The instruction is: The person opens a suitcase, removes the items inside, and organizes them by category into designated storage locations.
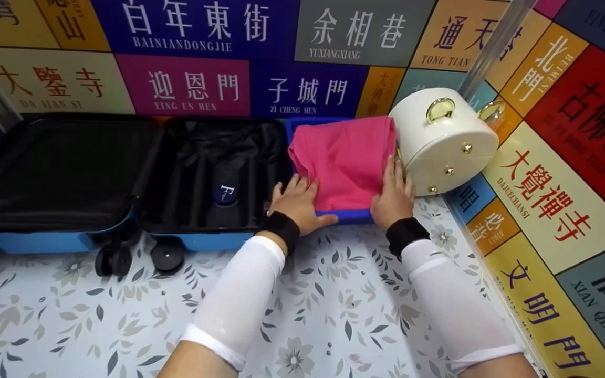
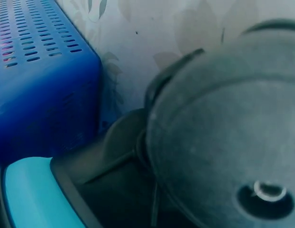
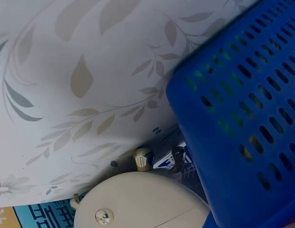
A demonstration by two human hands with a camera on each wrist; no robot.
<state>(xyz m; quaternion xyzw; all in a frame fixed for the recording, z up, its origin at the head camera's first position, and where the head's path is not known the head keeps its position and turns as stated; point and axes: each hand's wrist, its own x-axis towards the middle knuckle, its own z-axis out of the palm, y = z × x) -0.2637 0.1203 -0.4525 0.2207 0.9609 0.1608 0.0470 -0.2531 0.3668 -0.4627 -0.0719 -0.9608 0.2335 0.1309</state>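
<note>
Open black-lined suitcase (image 1: 124,178) at left; blue basket (image 1: 344,215) beside it holds a folded pink cloth (image 1: 347,157). Left hand (image 1: 297,202) and right hand (image 1: 393,194) rest flat-fingered on the cloth's near edge, grasping nothing; white round case (image 1: 441,142) touches the right hand

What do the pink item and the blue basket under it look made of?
The pink item looks like soft matte fabric: it drapes and creases. The blue basket looks like moulded plastic with a slight sheen, its wall punched with rows of slots.
</note>
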